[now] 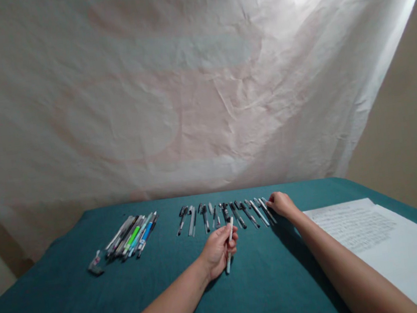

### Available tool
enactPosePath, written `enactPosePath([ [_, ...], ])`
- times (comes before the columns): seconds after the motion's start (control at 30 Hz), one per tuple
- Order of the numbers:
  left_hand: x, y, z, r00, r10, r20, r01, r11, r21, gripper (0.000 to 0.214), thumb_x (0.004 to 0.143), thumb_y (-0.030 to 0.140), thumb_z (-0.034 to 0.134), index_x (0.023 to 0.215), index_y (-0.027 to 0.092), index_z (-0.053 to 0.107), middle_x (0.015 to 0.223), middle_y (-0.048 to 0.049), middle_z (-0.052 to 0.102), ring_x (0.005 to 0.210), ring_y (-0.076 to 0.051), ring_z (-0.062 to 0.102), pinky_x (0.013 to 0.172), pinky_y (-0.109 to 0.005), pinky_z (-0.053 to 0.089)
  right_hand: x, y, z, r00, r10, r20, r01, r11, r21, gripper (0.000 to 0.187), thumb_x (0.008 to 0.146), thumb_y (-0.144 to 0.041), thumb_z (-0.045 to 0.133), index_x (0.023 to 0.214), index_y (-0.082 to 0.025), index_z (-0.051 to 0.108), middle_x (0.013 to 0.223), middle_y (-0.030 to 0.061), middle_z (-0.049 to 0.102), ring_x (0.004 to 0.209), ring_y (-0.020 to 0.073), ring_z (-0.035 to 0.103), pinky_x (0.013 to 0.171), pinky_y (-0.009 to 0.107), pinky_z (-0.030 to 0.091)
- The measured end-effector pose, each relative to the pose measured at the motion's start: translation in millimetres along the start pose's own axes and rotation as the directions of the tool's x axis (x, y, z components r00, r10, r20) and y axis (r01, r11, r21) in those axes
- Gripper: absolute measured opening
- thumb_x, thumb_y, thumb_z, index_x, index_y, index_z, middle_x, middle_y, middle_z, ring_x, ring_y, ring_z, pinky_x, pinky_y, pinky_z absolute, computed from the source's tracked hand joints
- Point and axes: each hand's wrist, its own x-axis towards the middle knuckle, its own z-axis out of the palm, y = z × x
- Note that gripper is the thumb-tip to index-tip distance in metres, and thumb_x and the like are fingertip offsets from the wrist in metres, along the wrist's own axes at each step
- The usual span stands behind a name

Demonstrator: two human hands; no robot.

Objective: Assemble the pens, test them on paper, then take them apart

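Note:
My left hand (219, 249) is closed around a white pen (229, 244), held roughly upright over the teal tablecloth (268, 280). Just beyond it lies a row of several pens (222, 215), side by side, pointing away from me. My right hand (280, 203) reaches to the right end of that row, its fingers curled onto the last pen (267, 209); I cannot make out whether it is gripped or only touched.
A second bundle of pens (132, 235), some green and blue, lies at the left, with a small dark object (96, 265) near its front end. A written sheet of white paper (387, 241) lies at the right. A creased white cloth (186, 88) hangs behind the table.

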Motion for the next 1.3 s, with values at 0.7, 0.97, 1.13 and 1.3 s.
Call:
enactPosePath([
  [0.7, 1.6, 0.5, -0.8, 1.000, 0.018, -0.003, -0.018, 0.999, -0.036, 0.022, 0.076, 0.033, 0.053, 0.084, 0.012, 0.051, 0.064, 0.0009, 0.049, 0.045, 0.000, 0.039, 0.041, -0.012, 0.028, -67.0, -116.6, -24.8, 0.783, -0.470, 0.407, -0.041, 0.614, 0.788, 0.034, 0.064, -0.045, 0.059, 0.073, -0.013, 0.065, 0.056, -0.0005, 0.055, 0.047, 0.0058, 0.045, 0.045, 0.017, 0.036],
  [0.97, -1.5, -0.1, 2.3, 1.000, -0.010, 0.002, 0.010, 0.995, 0.100, 0.027, 0.073, 0.039, 0.054, 0.080, 0.012, 0.051, 0.062, 0.0022, 0.048, 0.044, -0.001, 0.038, 0.042, -0.014, 0.026, -58.3, -113.4, -35.9, 0.895, -0.351, 0.275, -0.064, 0.510, 0.858, 0.029, 0.064, -0.042, 0.059, 0.068, -0.013, 0.061, 0.060, -0.0004, 0.057, 0.047, 0.0049, 0.044, 0.041, 0.016, 0.032],
  [1.13, -4.5, -3.1, 5.6, 0.999, 0.011, 0.045, -0.023, 0.964, 0.263, 0.029, 0.071, 0.040, 0.056, 0.079, 0.012, 0.051, 0.061, 0.0023, 0.049, 0.044, -0.002, 0.038, 0.044, -0.016, 0.026, -37.5, -95.3, -53.9, 0.990, -0.140, 0.036, 0.006, 0.287, 0.958, 0.035, 0.068, -0.047, 0.052, 0.080, -0.015, 0.053, 0.075, 0.0033, 0.062, 0.045, 0.0048, 0.046, 0.042, 0.017, 0.036],
  [1.3, -7.3, -1.6, 10.9, 0.998, 0.019, 0.064, -0.041, 0.935, 0.351, 0.030, 0.069, 0.041, 0.057, 0.077, 0.012, 0.052, 0.062, 0.0011, 0.051, 0.044, -0.003, 0.039, 0.045, -0.017, 0.028, -5.4, -44.0, -49.6, 0.975, 0.126, -0.183, 0.085, 0.546, 0.833, 0.049, 0.071, -0.055, 0.041, 0.092, -0.012, 0.053, 0.077, 0.0079, 0.064, 0.043, 0.0063, 0.047, 0.043, 0.019, 0.038],
])
